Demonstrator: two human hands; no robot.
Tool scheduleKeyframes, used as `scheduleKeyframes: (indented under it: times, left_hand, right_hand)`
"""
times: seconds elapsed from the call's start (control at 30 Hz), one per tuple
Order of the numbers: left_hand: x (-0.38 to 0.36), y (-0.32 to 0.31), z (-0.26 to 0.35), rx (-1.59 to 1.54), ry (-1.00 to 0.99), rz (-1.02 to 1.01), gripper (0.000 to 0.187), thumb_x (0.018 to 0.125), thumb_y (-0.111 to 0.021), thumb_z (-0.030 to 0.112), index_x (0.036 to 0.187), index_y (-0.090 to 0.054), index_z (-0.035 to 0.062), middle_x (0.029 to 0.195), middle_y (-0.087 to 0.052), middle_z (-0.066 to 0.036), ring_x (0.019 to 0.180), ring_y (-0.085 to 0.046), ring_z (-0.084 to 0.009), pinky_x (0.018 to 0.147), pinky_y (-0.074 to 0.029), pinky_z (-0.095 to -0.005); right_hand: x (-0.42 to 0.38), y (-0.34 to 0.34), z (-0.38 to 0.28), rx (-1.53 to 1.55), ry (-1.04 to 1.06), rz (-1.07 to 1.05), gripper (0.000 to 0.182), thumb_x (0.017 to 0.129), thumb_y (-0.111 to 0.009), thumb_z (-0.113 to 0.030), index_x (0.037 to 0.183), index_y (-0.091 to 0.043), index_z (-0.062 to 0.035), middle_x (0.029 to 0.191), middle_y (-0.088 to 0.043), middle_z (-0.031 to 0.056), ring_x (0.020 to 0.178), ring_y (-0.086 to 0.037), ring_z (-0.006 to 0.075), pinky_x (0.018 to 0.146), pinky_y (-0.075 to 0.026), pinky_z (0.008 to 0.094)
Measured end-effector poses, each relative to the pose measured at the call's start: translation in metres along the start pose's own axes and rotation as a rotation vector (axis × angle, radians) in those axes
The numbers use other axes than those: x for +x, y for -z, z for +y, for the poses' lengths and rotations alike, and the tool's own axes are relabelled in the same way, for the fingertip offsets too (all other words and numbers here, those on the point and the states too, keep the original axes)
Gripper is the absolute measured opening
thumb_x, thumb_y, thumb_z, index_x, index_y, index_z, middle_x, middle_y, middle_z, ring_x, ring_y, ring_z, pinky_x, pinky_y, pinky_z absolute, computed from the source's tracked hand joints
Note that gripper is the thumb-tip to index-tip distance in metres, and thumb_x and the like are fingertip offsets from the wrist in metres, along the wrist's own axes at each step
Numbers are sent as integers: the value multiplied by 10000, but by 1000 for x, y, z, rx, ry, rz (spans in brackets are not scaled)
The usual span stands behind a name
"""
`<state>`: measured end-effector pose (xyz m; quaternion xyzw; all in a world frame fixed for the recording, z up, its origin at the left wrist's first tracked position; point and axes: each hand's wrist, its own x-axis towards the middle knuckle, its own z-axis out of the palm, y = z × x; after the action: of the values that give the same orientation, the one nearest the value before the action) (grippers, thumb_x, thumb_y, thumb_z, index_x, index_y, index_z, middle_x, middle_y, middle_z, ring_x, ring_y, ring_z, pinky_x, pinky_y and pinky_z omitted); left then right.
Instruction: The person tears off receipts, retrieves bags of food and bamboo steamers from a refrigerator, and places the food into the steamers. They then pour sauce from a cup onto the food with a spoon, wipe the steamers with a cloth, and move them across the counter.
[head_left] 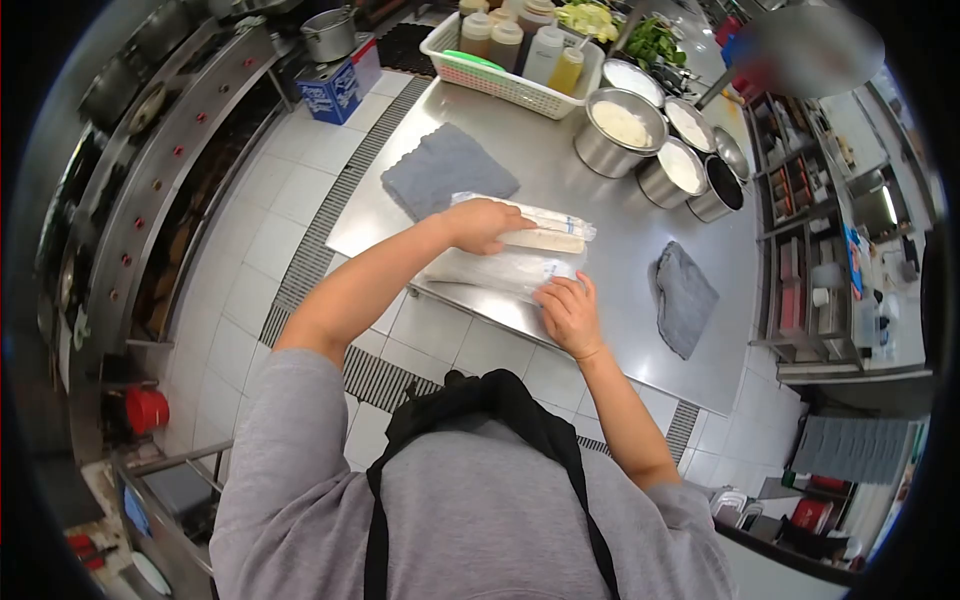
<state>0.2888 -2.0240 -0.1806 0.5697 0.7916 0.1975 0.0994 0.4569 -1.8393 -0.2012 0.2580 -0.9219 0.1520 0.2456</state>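
The clear, crinkled packaging point(490, 272) shows whitish contents.

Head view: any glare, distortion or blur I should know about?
Head view: strong fisheye bowing, black corners; glare on the steel table and the clear plastic bag; smeared grey oval upper right, unreadable; left hand and right hand reasonably sharp.

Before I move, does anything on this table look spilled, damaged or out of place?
No spill or damage stands out. The right-hand grey cloth on the table looks bunched and creased, just slightly untidy.
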Motion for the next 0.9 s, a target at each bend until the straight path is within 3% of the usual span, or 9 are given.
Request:
scheduleKeyframes:
  times: [0.1,0.27,0.37,0.53,0.67,0.73,0.8,0.87,0.9]
  left_hand:
    - [2,-13,-6,10,-93,134,420,685,-597,128,1096,-516,101,986,-516,-86,867,-521,-271,753,-438,-362]
    - [-41,-1,19,-204,179,654,255,716,-575,49,969,-593,75,828,-532,-74,690,-518,-185,610,-429,-264]
    - [-75,-10,51,-483,422,694,193,751,-558,40,940,-600,48,718,-532,-23,565,-452,-86,533,-368,-197]
    - [-83,-71,98,-910,559,747,139,783,-556,69,902,-612,23,650,-507,44,533,-379,-14,485,-317,-165]
    - [-88,-94,119,-1038,665,854,140,788,-558,86,904,-620,38,620,-492,56,526,-375,-6,475,-318,-165]
    - [-105,-88,134,-959,727,918,145,790,-557,93,911,-620,46,629,-500,55,532,-384,-6,483,-328,-164]
    - [-128,-82,148,-841,824,999,149,792,-553,106,918,-622,64,642,-518,51,546,-405,-10,500,-350,-167]
    - [-154,-79,165,-682,961,1158,150,793,-549,110,918,-624,76,662,-539,45,567,-426,-19,520,-372,-175]
    - [-166,-79,176,-594,1039,1241,150,793,-547,110,917,-625,78,676,-550,41,579,-435,-23,530,-381,-179]
  right_hand:
    - [1,5,-4,74,-80,32,263,620,-605,-51,871,-570,-120,854,-542,23,851,-515,201,818,-363,387]
    - [14,21,-6,140,-122,82,197,625,-604,-28,810,-583,-90,840,-540,46,810,-517,223,732,-395,354]
    - [29,13,29,41,-163,161,150,646,-585,-10,783,-592,-71,784,-543,81,764,-522,261,660,-408,367]
    - [114,-6,95,83,-264,112,113,709,-516,-21,786,-595,-48,768,-559,131,730,-537,328,657,-430,408]
    - [122,-57,154,-173,-330,-441,174,739,-482,-137,788,-614,-33,840,-594,173,785,-571,335,686,-455,420]
    - [131,-56,149,-207,-521,-554,204,702,-517,-187,777,-626,-33,849,-600,182,788,-577,333,691,-458,417]
    - [156,-62,166,-96,-454,-616,250,637,-563,-216,773,-624,-16,810,-598,200,781,-582,325,685,-457,400]
    - [204,-52,144,184,-259,-285,249,682,-569,-246,720,-621,-6,722,-602,189,693,-592,303,637,-454,366]
    - [234,-60,132,373,-189,-156,317,739,-561,-279,621,-574,14,582,-567,139,549,-553,222,555,-423,339]
